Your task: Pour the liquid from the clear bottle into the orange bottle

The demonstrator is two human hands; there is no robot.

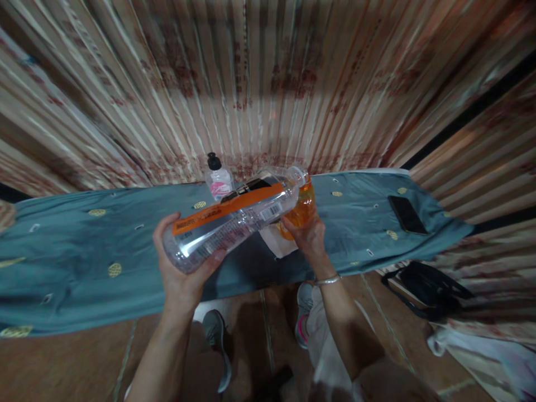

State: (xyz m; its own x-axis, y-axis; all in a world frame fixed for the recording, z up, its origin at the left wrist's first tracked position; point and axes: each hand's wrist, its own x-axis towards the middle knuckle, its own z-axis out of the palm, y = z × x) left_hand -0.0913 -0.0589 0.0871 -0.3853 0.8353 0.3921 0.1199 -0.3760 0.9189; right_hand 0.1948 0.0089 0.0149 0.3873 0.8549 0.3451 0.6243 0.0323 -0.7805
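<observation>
Clear bottle (228, 218) with an orange-and-silver label lies slantwise between the hands, its base end in the left hand (182, 282) and its neck reaching across above the right hand (310, 234).

Pleated curtain (272, 67) with a reddish floral print fills the view beyond both hands and runs down either side. Under them, a long surface (71, 234) in blue-green cloth with yellow pineapple motifs stretches well out to the left and right. Tiled floor (84, 365) shows below it, with a black bag (431, 287) low to the right of the right hand and a grey shoe (215, 335) below the left one.

The left hand is closed around the clear bottle's lower part. The right hand grips a smaller orange bottle (305, 204); the clear neck overlaps its top, and whether they touch I cannot tell. Just beyond the clear bottle stands a small bottle with a black top (218, 181). A dark phone (407, 214) lies well right of the right hand, whose wrist wears a thin silver bracelet (329, 281).
</observation>
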